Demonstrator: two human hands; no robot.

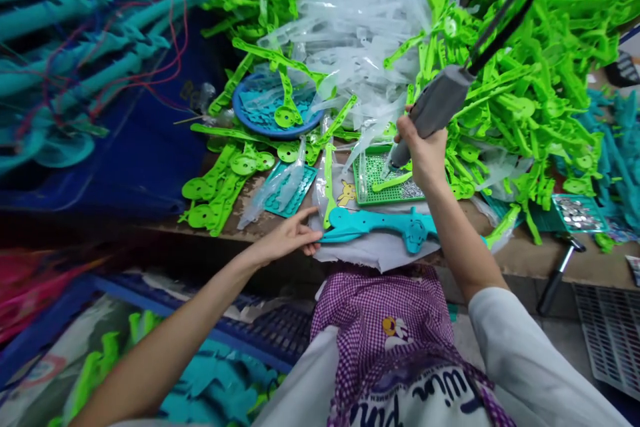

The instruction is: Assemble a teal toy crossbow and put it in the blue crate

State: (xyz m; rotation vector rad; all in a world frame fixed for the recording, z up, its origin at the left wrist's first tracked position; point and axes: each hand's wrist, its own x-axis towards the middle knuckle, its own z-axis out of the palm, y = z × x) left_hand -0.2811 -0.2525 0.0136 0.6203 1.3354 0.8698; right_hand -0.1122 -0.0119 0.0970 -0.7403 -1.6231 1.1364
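Observation:
A long turquoise plastic part [377,223], shaped like a toy gun half, lies along the front edge of the bench on a white cloth [385,255]. My left hand [295,235] pinches its pointed left end between thumb and lower fingers, with the index finger stretched out above. In my right hand [425,147] is a grey electric screwdriver [443,101], its cable running up and its tip pointing down over a green tray [361,195]. Small metal screws [413,190] and a green strip lie in that tray. My right forearm hides the turquoise part's right end.
Piles of lime green parts [525,93] and clear plastic pieces [360,33] cover the back. A blue bowl [240,117] holds small turquoise pieces. A hammer [560,273] hangs over the bench edge near a tray of metal bits [580,213]. Blue crates stand left.

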